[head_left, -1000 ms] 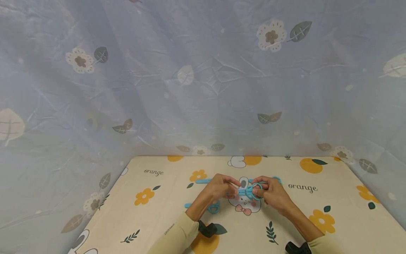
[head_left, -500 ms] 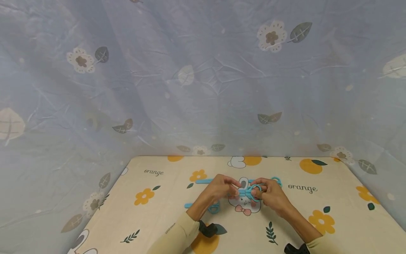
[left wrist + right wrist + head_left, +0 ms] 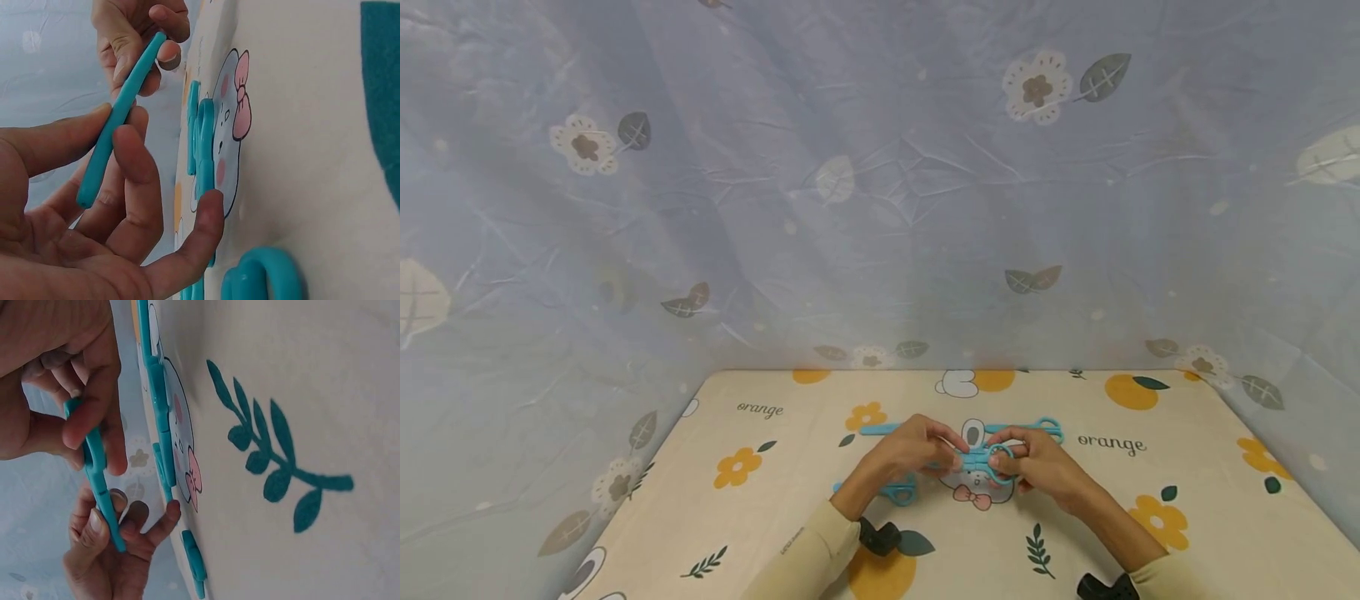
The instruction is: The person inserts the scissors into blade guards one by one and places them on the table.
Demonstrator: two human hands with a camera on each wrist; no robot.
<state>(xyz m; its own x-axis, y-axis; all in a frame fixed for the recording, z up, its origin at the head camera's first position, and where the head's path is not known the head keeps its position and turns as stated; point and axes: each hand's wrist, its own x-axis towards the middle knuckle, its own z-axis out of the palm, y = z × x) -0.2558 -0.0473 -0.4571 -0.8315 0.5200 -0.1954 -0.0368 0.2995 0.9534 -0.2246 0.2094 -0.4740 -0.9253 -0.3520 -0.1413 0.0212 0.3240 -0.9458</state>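
A pair of light-blue scissors [image 3: 976,460] is held between the two hands, raised off the table in the wrist views. My left hand [image 3: 916,446] pinches the blade end between thumb and fingers. At the handle loops, my right hand [image 3: 1041,467] grips with thumb and fingers. Edge-on in the left wrist view, the scissors [image 3: 115,128] look like a slim turquoise bar; the blades seem to lie together. More blue scissors lie on the table: one pair [image 3: 898,492] beside the left wrist, another pair [image 3: 1051,428] behind the right hand, partly hidden.
A blue blade-like length [image 3: 877,429] lies behind my left hand; the hand hides where it leads. The cream tablecloth [image 3: 1000,550] has printed oranges, flowers and a rabbit. A pale patterned curtain [image 3: 880,250] stands behind the table's far edge.
The held scissors and my right hand have shifted slightly left and nearer. My left hand keeps its pinch almost in place. The scissors on the table have not moved.
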